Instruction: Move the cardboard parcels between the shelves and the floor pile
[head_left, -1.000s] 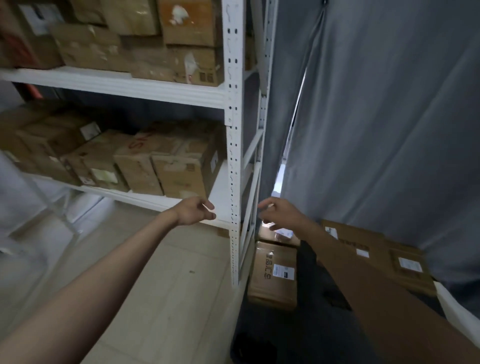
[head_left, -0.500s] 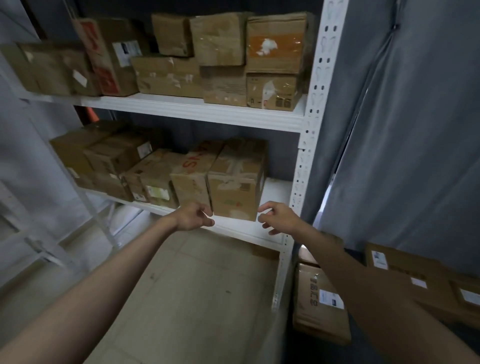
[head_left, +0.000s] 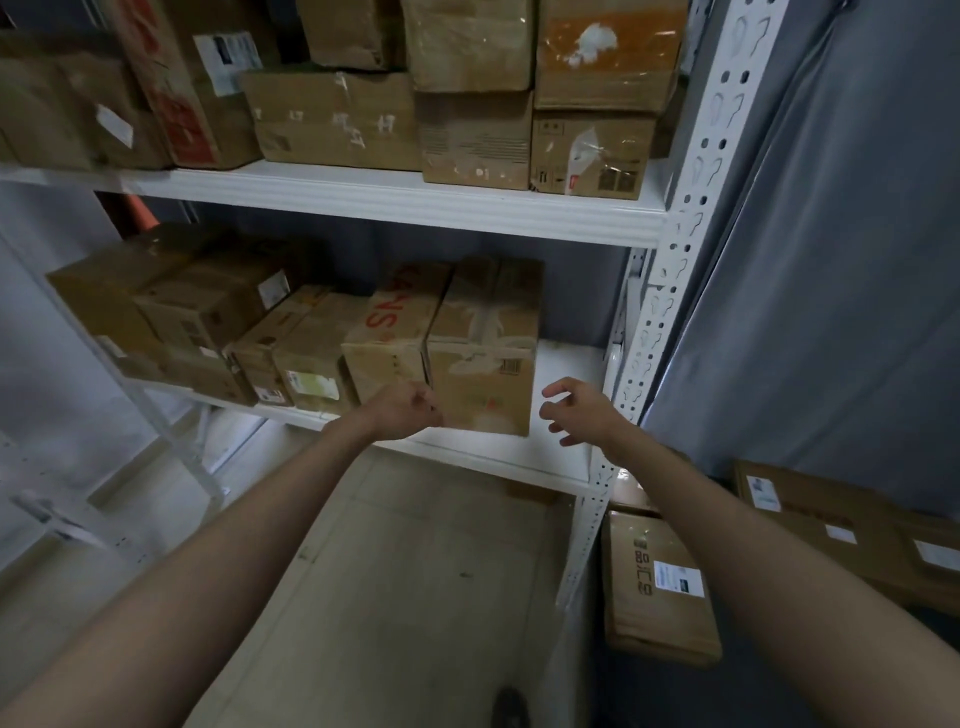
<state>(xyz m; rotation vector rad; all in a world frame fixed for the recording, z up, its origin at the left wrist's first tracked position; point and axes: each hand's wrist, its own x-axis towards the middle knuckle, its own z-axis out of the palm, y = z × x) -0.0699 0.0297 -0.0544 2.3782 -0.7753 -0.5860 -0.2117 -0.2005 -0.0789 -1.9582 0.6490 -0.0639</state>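
Both hands reach toward the rightmost parcel (head_left: 483, 358) on the lower shelf (head_left: 563, 457), a taped brown box standing at the end of the row, with bare shelf to its right. Left hand (head_left: 408, 413) is loosely curled at the box's lower left front corner, touching or just short of it, can't tell which; its grip has hold of nothing as far as visible. Right hand (head_left: 576, 410) hovers just right of the box, fingers spread and half bent, grip open and empty, not yet in contact.

Parcel locations: lower shelf carries a row of boxes, including one with red lettering (head_left: 397, 332) pressed against the target's left side. Upper shelf (head_left: 395, 200) is packed with stacked boxes, among them one with an orange patch (head_left: 608, 54). Floor pile sits right of the rack's upright post (head_left: 691, 249): a flat labelled parcel (head_left: 657, 587) lies near the post, more flat parcels (head_left: 831, 525) beyond it against the grey curtain (head_left: 831, 260).

Progress, as a judgement: some parcels are on the floor and many are on the shelves, so the task looks mid-way at best, direction unclear. Current step is likely a two-handed pickup of the end box; the grasp isn't closed yet, and lift and carry are still to come.
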